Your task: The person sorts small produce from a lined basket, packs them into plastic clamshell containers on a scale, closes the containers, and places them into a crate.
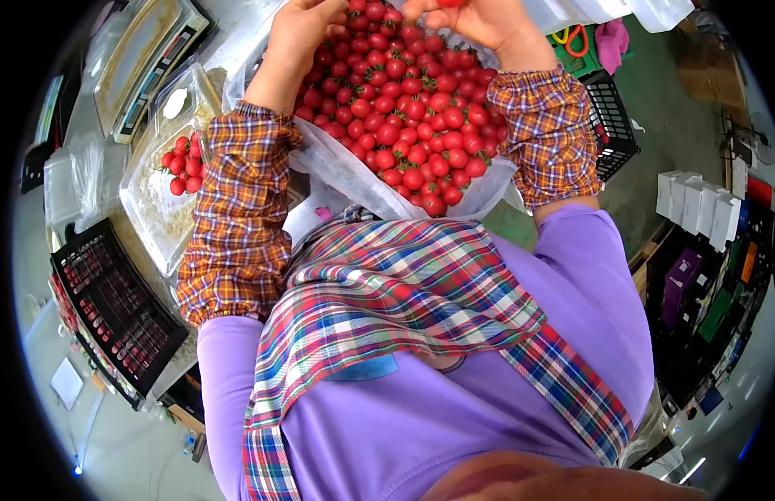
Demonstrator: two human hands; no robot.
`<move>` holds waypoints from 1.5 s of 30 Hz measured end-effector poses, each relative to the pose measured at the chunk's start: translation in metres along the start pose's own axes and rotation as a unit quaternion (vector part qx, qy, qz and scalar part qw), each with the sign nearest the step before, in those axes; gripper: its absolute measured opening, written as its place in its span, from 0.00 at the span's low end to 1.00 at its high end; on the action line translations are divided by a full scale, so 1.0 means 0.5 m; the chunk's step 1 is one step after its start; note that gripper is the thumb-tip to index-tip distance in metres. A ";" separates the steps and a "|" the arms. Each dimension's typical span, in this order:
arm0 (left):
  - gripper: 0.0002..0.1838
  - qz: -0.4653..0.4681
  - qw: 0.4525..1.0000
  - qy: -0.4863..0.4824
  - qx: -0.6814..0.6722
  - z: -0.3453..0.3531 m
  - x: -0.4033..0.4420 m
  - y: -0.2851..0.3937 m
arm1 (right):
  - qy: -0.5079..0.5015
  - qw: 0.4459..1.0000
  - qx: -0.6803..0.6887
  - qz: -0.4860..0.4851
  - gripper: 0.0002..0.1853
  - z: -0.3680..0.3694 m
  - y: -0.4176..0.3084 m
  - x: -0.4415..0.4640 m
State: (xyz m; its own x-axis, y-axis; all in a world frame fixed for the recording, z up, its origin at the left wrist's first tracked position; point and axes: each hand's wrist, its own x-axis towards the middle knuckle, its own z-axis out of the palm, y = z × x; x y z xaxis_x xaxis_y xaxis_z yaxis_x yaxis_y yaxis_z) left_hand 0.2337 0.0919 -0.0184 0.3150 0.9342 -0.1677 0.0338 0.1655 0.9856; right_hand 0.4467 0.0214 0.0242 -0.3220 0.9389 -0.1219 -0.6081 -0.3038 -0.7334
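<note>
A large heap of red cherry tomatoes [404,108], many with green stems, fills a container lined with a white plastic sheet [346,177] in front of me. My left hand [302,29] is at the far left of the heap with its fingers curled together; anything in them is hidden. Over the far right side, my right hand [483,23] has its fingers bent around a cherry tomato [450,2], partly cut off by the top edge. To the left, a clear plastic box [158,242] has a small cluster of cherry tomatoes [185,167] in it.
At the left stand stacked clear lids [74,179] and a black tray [120,309] with rows of small red items. A black crate [609,125], scissors with orange handles [578,40] and a pink cloth [611,43] lie at the right. White boxes [696,204] stand farther right.
</note>
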 end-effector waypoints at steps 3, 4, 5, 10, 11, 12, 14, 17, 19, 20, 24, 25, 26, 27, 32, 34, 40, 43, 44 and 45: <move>0.10 0.094 0.962 0.019 0.255 0.020 -0.015 -0.006 | -0.018 0.999 -0.028 -0.019 0.12 -0.037 -0.002 0.015; 0.10 0.143 0.937 0.001 0.318 0.032 -0.020 0.006 | 0.004 0.998 -0.057 -0.035 0.12 -0.029 -0.002 0.012; 0.10 0.184 0.919 -0.003 0.348 0.050 -0.021 0.006 | 0.026 0.995 -0.084 -0.052 0.11 -0.016 -0.001 0.006; 0.15 0.340 0.741 -0.098 0.571 0.102 -0.031 -0.053 | -0.028 0.993 -0.054 -0.100 0.12 -0.005 0.005 0.008; 0.14 0.333 0.727 -0.102 0.591 0.098 -0.030 -0.069 | -0.028 0.993 -0.045 -0.104 0.13 0.009 0.001 0.002; 0.13 0.325 0.713 -0.108 0.612 0.093 -0.034 -0.073 | -0.026 0.993 -0.033 -0.108 0.14 0.018 -0.003 -0.006; 0.09 0.298 0.668 -0.085 0.676 0.086 -0.036 -0.075 | -0.030 0.996 -0.014 -0.081 0.15 0.012 -0.007 -0.015; 0.06 0.320 0.662 -0.084 0.672 0.092 -0.043 -0.079 | -0.040 0.996 0.063 -0.048 0.14 -0.005 -0.010 -0.001; 0.05 0.311 0.652 -0.074 0.687 0.105 -0.048 -0.091 | -0.038 0.996 0.044 -0.071 0.13 -0.014 -0.003 0.007; 0.05 0.298 0.657 -0.062 0.690 0.110 -0.048 -0.098 | -0.037 0.995 0.035 -0.082 0.13 -0.023 0.002 0.013; 0.06 0.287 0.718 -0.065 0.631 0.104 -0.039 -0.115 | 0.004 0.989 -0.117 -0.087 0.12 -0.065 0.012 0.031; 0.07 0.290 0.730 -0.064 0.615 0.101 -0.036 -0.120 | 0.042 0.973 -0.214 -0.080 0.11 -0.065 0.009 0.029; 0.08 0.296 0.730 -0.061 0.612 0.100 -0.030 -0.125 | 0.079 0.945 -0.309 -0.072 0.11 -0.061 0.008 0.027; 0.08 0.301 0.731 -0.059 0.610 0.101 -0.024 -0.132 | 0.167 0.825 -0.499 -0.206 0.11 -0.024 0.041 0.031; 0.08 0.249 0.713 -0.073 0.652 0.110 -0.024 -0.124 | 0.084 0.629 -0.755 -0.164 0.11 -0.027 0.090 0.018; 0.07 0.263 0.731 -0.068 0.625 0.110 -0.020 -0.125 | 0.101 0.585 -0.788 -0.160 0.10 -0.031 0.097 0.022; 0.12 0.273 0.787 -0.099 0.545 0.087 -0.017 -0.110 | 0.135 0.495 -0.858 0.022 0.13 -0.039 0.138 0.058; 0.11 0.229 0.855 -0.079 0.459 0.071 -0.015 -0.092 | 0.120 0.469 -0.874 0.036 0.13 -0.026 0.128 0.049; 0.09 0.181 0.915 -0.075 0.353 0.059 -0.019 -0.082 | 0.121 0.467 -0.875 0.033 0.12 -0.021 0.128 0.046; 0.10 0.094 0.965 -0.074 0.233 0.038 -0.016 -0.074 | 0.123 0.465 -0.876 0.029 0.12 -0.018 0.129 0.045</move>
State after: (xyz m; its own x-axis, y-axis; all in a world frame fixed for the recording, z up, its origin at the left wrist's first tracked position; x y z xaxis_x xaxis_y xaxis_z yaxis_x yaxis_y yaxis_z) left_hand 0.2482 0.0724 -0.0530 0.4882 0.8726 -0.0150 0.3750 -0.1943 0.9064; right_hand 0.4067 0.0244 -0.0316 -0.0769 0.9930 -0.0900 0.9910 0.0662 -0.1165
